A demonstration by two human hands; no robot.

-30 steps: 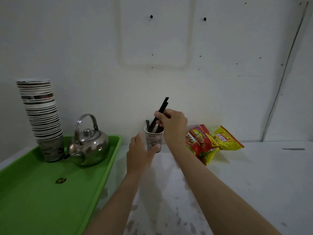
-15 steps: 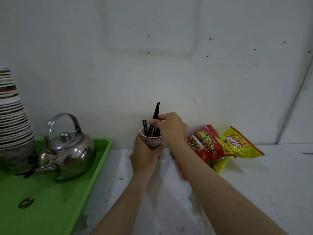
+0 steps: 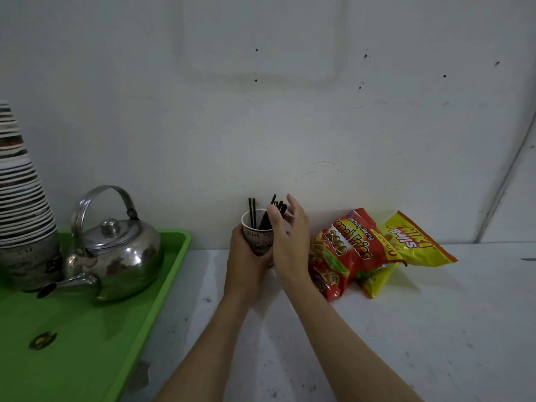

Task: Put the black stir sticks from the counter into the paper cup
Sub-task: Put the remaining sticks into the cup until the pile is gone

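Note:
A printed paper cup (image 3: 259,237) stands near the wall at the back of the white counter. Several black stir sticks (image 3: 253,213) stand upright inside it, their tops poking above the rim. My left hand (image 3: 243,256) grips the cup from its left side and front. My right hand (image 3: 288,232) hovers just right of the cup with fingers spread and relaxed, holding nothing. It covers the cup's right side and part of the sticks.
A green tray (image 3: 87,343) at left carries a steel kettle (image 3: 116,250) and a tall stack of paper cups (image 3: 20,204). A red snack bag (image 3: 345,250) and a yellow snack bag (image 3: 412,242) lie right of the hands by the wall.
My right hand has let go of the bundle of black sticks, which now stands in the cup, and its fingers have spread. My left hand has closed around the cup.

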